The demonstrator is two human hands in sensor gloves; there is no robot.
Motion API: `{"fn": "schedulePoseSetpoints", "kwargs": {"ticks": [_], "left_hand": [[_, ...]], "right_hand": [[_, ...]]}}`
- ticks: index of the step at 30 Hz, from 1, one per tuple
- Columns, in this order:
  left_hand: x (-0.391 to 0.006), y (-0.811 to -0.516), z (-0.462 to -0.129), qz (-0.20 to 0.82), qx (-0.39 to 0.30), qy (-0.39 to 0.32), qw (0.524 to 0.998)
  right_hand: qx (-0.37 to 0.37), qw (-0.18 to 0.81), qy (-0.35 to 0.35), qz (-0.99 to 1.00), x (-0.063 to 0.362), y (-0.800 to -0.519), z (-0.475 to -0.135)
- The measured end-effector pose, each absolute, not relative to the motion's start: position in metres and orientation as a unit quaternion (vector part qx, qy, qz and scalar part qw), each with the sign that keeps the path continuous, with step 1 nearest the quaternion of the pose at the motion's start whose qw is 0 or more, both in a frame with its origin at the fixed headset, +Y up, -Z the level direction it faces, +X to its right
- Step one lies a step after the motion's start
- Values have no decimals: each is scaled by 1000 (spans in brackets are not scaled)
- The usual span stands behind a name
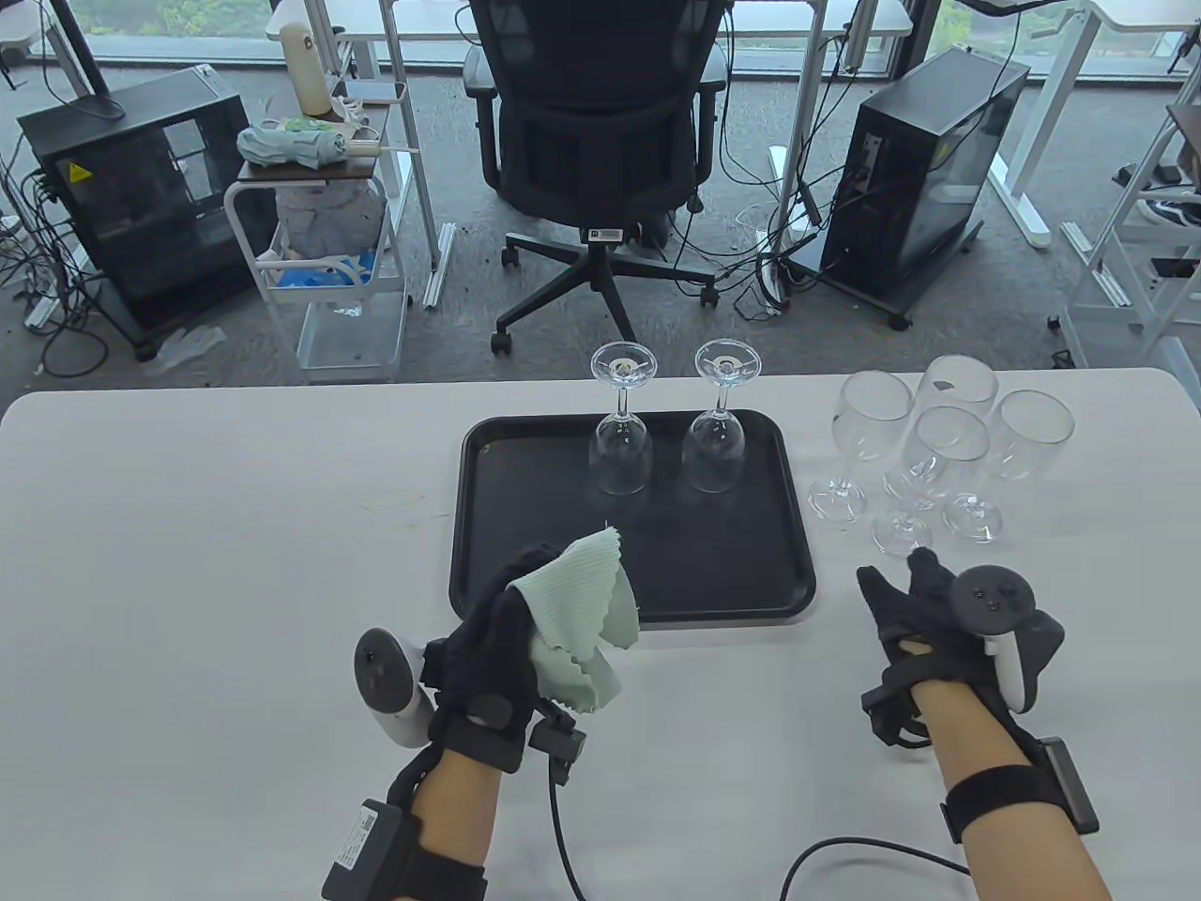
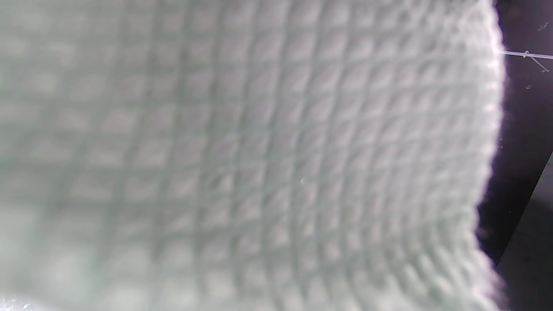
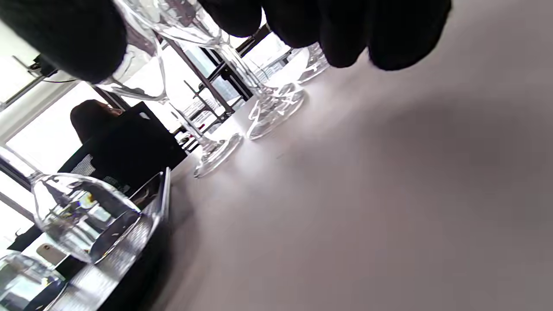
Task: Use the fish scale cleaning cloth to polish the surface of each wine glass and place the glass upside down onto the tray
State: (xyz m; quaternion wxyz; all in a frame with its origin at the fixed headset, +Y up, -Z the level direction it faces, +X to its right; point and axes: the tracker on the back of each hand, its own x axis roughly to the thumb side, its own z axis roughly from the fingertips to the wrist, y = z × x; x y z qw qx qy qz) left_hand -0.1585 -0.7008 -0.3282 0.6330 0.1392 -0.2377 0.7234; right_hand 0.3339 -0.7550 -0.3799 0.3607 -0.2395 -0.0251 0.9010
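- Hands first: we see our left hand (image 1: 497, 638) in its black sensor glove above the white desk (image 1: 188, 563), just in front of the tray's near left corner, its grip curled round a pale green, finely ribbed fish scale cleaning cloth (image 1: 582, 615).
- The cloth drapes over that hand's fingers, and its upper corner overlaps the tray's near edge in the table view; in the left wrist view its woven grid (image 2: 259, 164) fills nearly the whole picture, out of focus.
- Our right hand (image 1: 924, 610) hovers over the desk to the right of the tray, fingers relaxed and holding nothing, fingertips (image 3: 406, 39) pointing toward the nearest glass foot.
- A black rectangular plastic tray (image 1: 751, 582) lies at the middle of the desk.
- Two clear wine glasses stand upside down side by side on the tray's far half, the left inverted glass (image 1: 621, 450) and the right inverted glass (image 1: 715, 441), slightly apart.
- Four clear upright wine glasses (image 1: 938, 450) stand clustered on the desk just right of the tray, their bowls overlapping in the table view.
- In the right wrist view we see the feet of the upright glasses (image 3: 268, 108) resting on the desk.
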Motion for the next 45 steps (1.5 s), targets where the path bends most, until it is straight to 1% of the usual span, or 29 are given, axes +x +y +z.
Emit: {"fn": "schedulePoseSetpoints", "kwargs": {"ticks": [3, 6, 9, 11, 15, 20, 22, 25, 29, 30, 31, 33, 34, 35, 36, 37, 38, 41, 43, 45], "left_hand": [[-159, -701, -329, 725, 138, -235, 633], [-161, -702, -329, 723, 139, -230, 637], [-164, -703, -330, 724, 141, -225, 637], [-165, -703, -331, 725, 140, -224, 637], [-167, -703, -331, 725, 142, -220, 637], [-166, -703, -332, 724, 138, -220, 639], [-166, -704, -333, 725, 135, -221, 638], [-165, -704, -333, 726, 134, -220, 638], [-164, -704, -332, 724, 135, -222, 639], [-164, -703, -331, 725, 136, -223, 638], [-163, -702, -330, 724, 137, -224, 638], [-162, -700, -329, 721, 140, -228, 639], [-161, -699, -328, 721, 140, -230, 639], [-160, -698, -328, 721, 139, -232, 638], [-160, -698, -327, 721, 139, -233, 638], [-158, -697, -327, 718, 139, -235, 641], [-156, -697, -326, 714, 140, -237, 644], [-151, -694, -323, 705, 140, -247, 650], [-148, -692, -321, 697, 148, -248, 657], [-145, -691, -319, 687, 155, -247, 666]], "right_hand": [[-280, 398, -35, 873, 341, -762, -399], [-313, 397, -37, 862, 338, -764, -424], [-357, 421, -43, 832, 337, -767, -446], [-372, 434, -42, 819, 337, -771, -456], [-394, 422, -55, 815, 339, -773, -470], [-421, 429, -67, 796, 342, -775, -474], [-422, 441, -75, 789, 342, -774, -468], [-409, 446, -82, 792, 346, -773, -448], [-349, 488, -120, 791, 355, -760, -417], [-304, 481, -147, 809, 355, -749, -409], [-275, 464, -162, 826, 354, -741, -404], [-167, 358, -211, 894, 339, -715, -390], [-89, 275, -234, 928, 325, -701, -382], [-33, 207, -259, 943, 312, -692, -373], [31, 128, -282, 950, 294, -682, -363], [83, 86, -292, 949, 277, -675, -354], [130, 35, -292, 947, 250, -670, -340], [180, -8, -301, 937, 201, -666, -316], [181, -12, -296, 938, 172, -664, -306], [181, -6, -303, 936, 153, -662, -302]]}}
